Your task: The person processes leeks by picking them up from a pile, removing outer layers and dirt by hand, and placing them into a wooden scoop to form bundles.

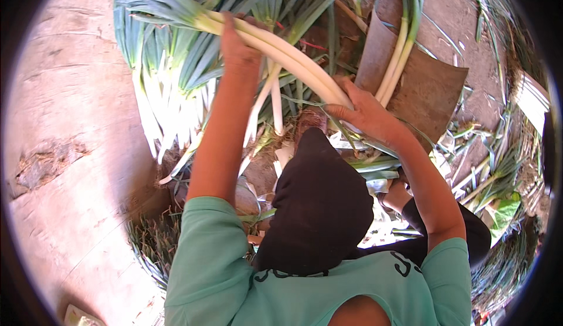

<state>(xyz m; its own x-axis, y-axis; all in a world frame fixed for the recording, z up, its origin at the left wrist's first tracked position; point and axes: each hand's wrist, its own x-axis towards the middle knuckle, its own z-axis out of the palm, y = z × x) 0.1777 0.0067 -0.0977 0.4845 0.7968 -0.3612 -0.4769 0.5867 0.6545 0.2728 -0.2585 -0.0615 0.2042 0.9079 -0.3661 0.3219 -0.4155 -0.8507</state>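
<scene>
A small bunch of long green onions [299, 64], thick and white-stemmed, spans both of my hands above the floor. My left hand [239, 40] grips it where the white stems turn green, and the leaves fan out to the upper left. Around the lower white end my right hand [363, 108] is closed, hiding the tips of the stems. Beneath my left forearm lies a large heap of green onions [176, 88], white ends towards me. A pair of longer stalks [398, 57] rests on a brown curved sheet [433, 88] beyond my right hand.
Cut leaves and peelings [391, 229] litter the ground around my legs. Further right are a stack of white stems [532, 99] and loose green leaves [497, 176]. More greens [154, 242] lie at my lower left, beside the bare earthen-looking floor [66, 106]. My dark-clad knee [323, 203] rises centrally.
</scene>
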